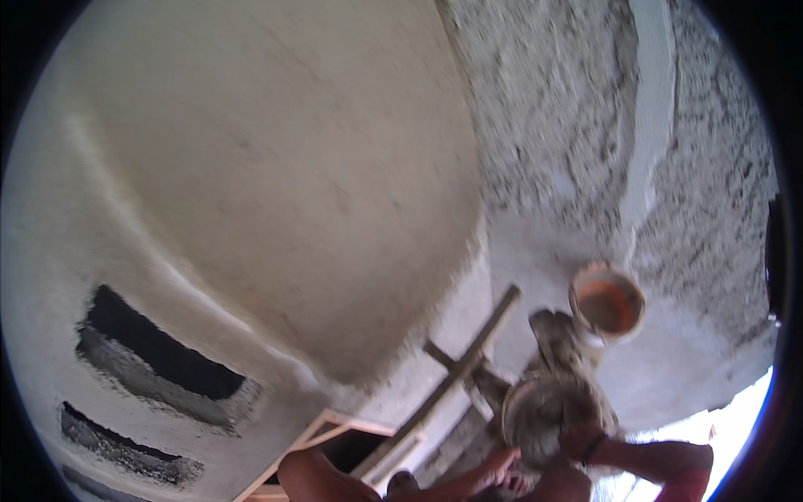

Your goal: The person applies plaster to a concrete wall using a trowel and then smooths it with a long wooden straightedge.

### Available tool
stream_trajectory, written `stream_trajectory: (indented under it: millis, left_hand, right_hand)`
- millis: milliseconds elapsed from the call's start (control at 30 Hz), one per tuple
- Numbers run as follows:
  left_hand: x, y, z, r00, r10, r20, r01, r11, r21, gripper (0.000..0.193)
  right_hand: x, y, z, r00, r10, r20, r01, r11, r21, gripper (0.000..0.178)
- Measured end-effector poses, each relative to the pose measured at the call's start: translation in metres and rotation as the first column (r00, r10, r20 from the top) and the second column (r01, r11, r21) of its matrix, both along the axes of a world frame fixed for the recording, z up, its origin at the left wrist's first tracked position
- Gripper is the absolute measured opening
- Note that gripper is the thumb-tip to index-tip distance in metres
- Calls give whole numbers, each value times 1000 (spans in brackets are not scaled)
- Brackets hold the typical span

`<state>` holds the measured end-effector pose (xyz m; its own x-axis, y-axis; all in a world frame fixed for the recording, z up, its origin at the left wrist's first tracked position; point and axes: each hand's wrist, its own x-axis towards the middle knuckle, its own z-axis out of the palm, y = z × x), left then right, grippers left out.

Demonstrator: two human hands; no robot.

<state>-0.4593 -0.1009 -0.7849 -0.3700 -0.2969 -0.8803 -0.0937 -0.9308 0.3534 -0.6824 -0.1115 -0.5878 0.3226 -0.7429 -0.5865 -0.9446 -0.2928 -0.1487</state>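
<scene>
Rough grey wall [552, 100]; bucket [508, 410], grey mix [534, 422] inside; right hand [581, 441] over it, left hand [503, 470] near; grips unclear; advisable: work low, limiting spills.

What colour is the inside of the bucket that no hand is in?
The bucket's inner wall looks orange, best seen in the head view.

We see a smooth beige wall [318, 151] upper L, w/ a rough grey wall [544, 109] & its paler smooth strip [652, 109] upper R. Lower L we've dark slots [171, 351]; v. bright light [757, 418] lower R.
</scene>
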Motion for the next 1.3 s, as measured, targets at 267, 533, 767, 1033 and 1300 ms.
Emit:
stream_trajectory:
  millis: [267, 533, 767, 1033, 1300]
  left_hand:
    - [-29, -19, 38, 992, 128, -10, -128, 977, -170, 42]
    - [-31, -22, 61, 988, 152, 1, -149, 970, -193, 40]
    - [-26, -26, 67, 987, 158, 4, -154, 968, -196, 37]
    - [-20, -12, 70, 983, 182, 11, -177, 967, -182, 34]
    - [-11, 1, 66, 992, 124, 13, -121, 983, -135, 32]
  right_hand:
    - [1, -19, 72, 995, -89, -39, 90, 996, 17, 35]
    - [-4, -9, 89, 992, -115, -57, 115, 993, 4, 38]
    - [-1, 0, 100, 987, -145, -75, 147, 989, 24, 41]
    - [2, 8, 113, 975, -206, -85, 209, 978, 20, 46]
    - [-13, 26, -37, 997, 32, -63, -38, 995, -89, 39]
